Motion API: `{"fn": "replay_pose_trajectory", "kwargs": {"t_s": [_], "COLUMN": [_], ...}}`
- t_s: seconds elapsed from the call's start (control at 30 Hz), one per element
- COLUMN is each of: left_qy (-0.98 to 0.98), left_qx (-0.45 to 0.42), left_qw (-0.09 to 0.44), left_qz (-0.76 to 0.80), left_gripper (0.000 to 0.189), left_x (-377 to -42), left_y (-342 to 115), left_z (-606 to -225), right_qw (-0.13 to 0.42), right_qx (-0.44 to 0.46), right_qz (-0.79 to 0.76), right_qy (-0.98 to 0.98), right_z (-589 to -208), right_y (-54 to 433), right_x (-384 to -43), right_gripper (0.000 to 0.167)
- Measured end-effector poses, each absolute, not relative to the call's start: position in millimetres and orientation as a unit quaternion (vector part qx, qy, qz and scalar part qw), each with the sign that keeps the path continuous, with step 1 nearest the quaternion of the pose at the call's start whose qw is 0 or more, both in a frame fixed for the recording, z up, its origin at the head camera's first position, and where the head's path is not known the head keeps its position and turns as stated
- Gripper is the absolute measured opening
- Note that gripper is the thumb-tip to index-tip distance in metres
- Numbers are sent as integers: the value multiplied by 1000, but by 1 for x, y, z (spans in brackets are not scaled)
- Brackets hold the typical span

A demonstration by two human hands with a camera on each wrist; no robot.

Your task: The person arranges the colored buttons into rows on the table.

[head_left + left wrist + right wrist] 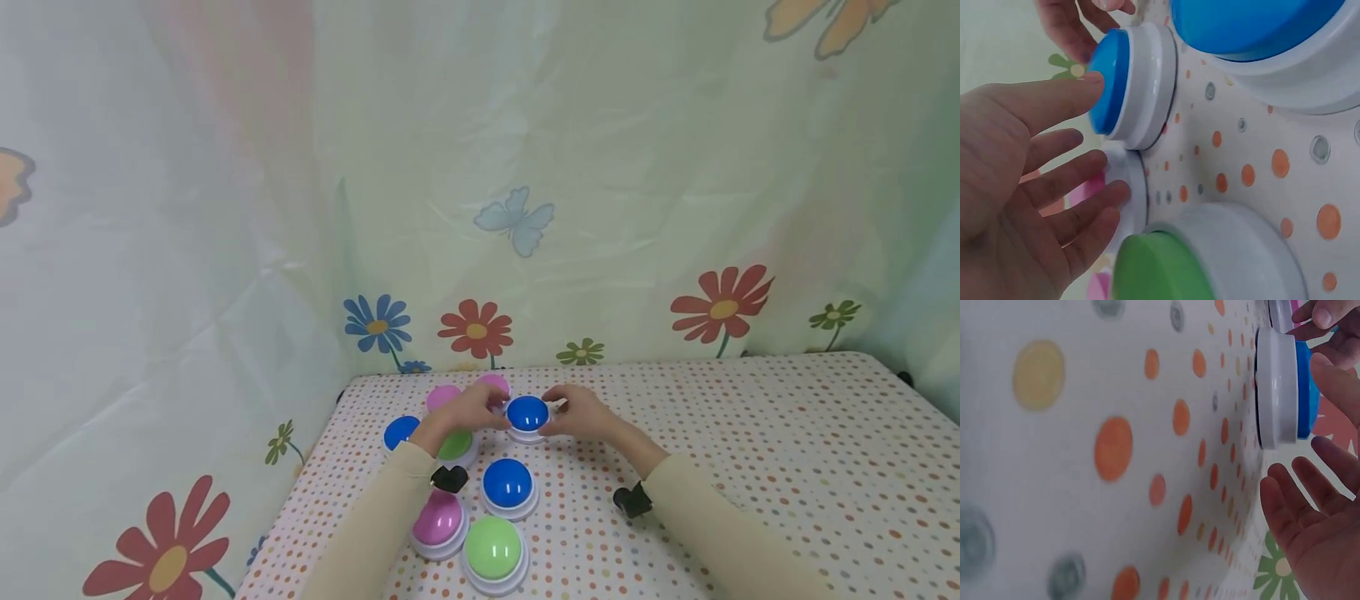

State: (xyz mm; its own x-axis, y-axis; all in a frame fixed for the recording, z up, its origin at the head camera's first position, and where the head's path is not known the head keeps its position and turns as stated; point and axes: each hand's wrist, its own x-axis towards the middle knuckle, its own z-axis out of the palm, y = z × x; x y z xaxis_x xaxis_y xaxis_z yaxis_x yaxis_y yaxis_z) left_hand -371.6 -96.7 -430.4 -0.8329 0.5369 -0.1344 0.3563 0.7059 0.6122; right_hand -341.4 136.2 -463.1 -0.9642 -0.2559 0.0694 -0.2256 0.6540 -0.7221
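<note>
The left hand (477, 406) partly hides a green button (454, 447), and the left wrist view's top edge crops a blue button (1254, 28).

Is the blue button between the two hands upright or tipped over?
The blue button is upright: its white base sits flat on the dotted table, its dome on top.

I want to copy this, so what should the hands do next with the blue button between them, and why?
Maybe gently bring both hands in against the far blue button. The left hand and right hand are on opposite sides of it, fingers spread, and it sits on the table, so an even squeeze might hold it steady.
</note>
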Motion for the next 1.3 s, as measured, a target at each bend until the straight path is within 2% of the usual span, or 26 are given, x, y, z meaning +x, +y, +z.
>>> {"fn": "replay_pose_trajectory", "kwargs": {"t_s": [0.4,0.73,1.0,1.3], "left_qy": [928,931,922,906], "left_qx": [231,213,212,206], "left_qw": [148,143,122,90], "left_qz": [252,261,299,358], "left_gripper": [65,65,65,60], "left_x": [-366,-363,-363,-366], "left_y": [-84,-75,-75,-77], "left_z": [-438,-440,-441,-450], "right_qw": [28,46,31,41], "right_qx": [-106,-69,-75,-89], "right_qz": [-432,-451,-463,-493], "right_qy": [895,889,883,864], "right_z": [-470,-469,-471,-472], "right_y": [125,124,126,134], "right_x": [-344,-344,-345,-344], "right_gripper": [73,64,63,66]}}
